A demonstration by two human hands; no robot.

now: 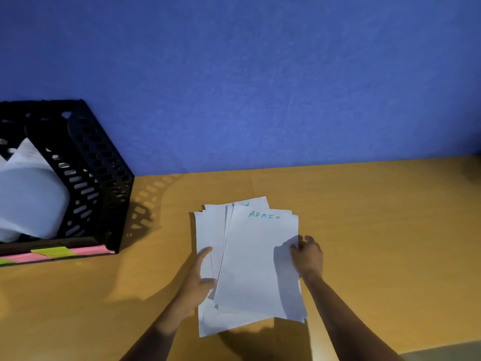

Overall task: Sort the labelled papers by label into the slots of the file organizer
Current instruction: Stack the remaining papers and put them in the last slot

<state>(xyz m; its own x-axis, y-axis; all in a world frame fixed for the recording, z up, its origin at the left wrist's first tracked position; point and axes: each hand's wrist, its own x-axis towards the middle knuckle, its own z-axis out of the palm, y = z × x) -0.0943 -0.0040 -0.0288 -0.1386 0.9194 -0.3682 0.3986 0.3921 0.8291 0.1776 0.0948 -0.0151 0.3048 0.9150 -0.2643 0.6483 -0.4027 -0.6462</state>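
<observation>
Right hand at the right edge of the paper stack, fingers curled, pinching the edge of the top sheet. Left hand on the stack's left side, index finger stretched flat across the lower sheets, thumb tucked against the left edge of the top sheet; pressing rather than clutching, fingers mostly straight. Top sheet sitting askew over the rest, tilted a touch clockwise, "ADMIN" in green handwriting near its far edge. Just beyond that, peeking from under it, the tail end of another green label, too little showing to read. Lower sheets fanned out to the left and toward the near edge of the stack, corners not lined up.

Stack lying flat on the wooden desk, both forearms reaching in from the near side. Well to the left of the stack, and further back, the black perforated file organizer, against the blue wall. White papers already leaning inside it, curling over; which slot exactly, hard to tell. Along the organizer's front base, pink and yellow-green sticky labels, writing not readable. Shadow of the organizer's holes cast on the desk between it and the stack.
</observation>
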